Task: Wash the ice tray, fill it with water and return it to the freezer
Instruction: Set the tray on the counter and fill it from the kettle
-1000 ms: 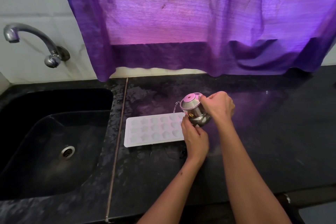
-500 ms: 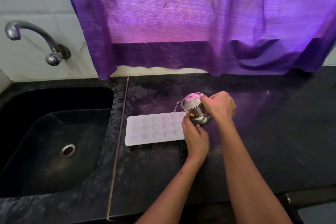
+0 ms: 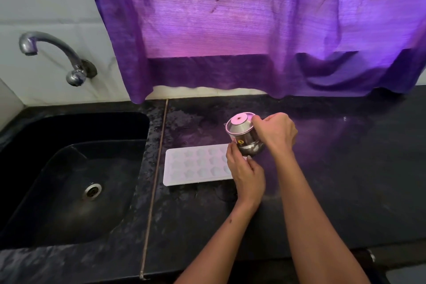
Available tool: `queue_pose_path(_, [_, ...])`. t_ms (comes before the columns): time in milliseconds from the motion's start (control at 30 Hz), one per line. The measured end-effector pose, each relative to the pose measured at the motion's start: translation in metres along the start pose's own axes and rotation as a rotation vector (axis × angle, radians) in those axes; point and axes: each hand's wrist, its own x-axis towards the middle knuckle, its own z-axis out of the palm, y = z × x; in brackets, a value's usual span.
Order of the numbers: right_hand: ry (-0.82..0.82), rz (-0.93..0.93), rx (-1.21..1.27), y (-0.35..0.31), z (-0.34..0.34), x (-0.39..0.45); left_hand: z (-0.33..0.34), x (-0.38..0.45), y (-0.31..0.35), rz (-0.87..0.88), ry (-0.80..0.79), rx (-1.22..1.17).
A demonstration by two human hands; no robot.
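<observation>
- Ice tray [image 3: 198, 166] is what I am watching: white, lying flat on the black counter [image 3: 334, 180] just right of the sink, its long side running left to right
- Nearest me, my two bare forearms reach in from the bottom edge toward the tray's right end
- My left hand [image 3: 247, 174] covers the tray's right end, palm down; its fingertips touch the lower side of a small steel pot [image 3: 244, 137], and I cannot tell whether they curl round it or only steady it
- My right hand [image 3: 275, 132] is closed in a grip on the pot's right side, knuckles up, thumb near the rim
- I see the pot tipped to the left above the tray's right end, its pinkish top facing up and left, a round sticker with a numeral on its belly
- I cannot make out from here whether water leaves the pot or how full the tray's moulded cells are
- Left of the tray a thin metal strip [image 3: 154, 180] divides the counter from the black sink [image 3: 69, 191], which has a steel drain [image 3: 93, 191] in its floor
- Beyond the sink a curved metal tap [image 3: 55, 53] juts from the pale wall
- Farthest off, a purple curtain [image 3: 230, 30] hangs behind the counter, its hem just above the back edge
</observation>
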Motion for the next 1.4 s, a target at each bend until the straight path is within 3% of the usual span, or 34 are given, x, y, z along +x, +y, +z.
queue_pose_path(800, [-0.018,-0.073,-0.132,-0.005,0.012,-0.004,-0.006,0.002,-0.005,-0.102,-0.022,-0.055])
queue_pose_path(1400, [-0.006,-0.052,-0.074,-0.001,0.013,-0.003,-0.009,0.0,-0.002,-0.049,0.006,-0.039])
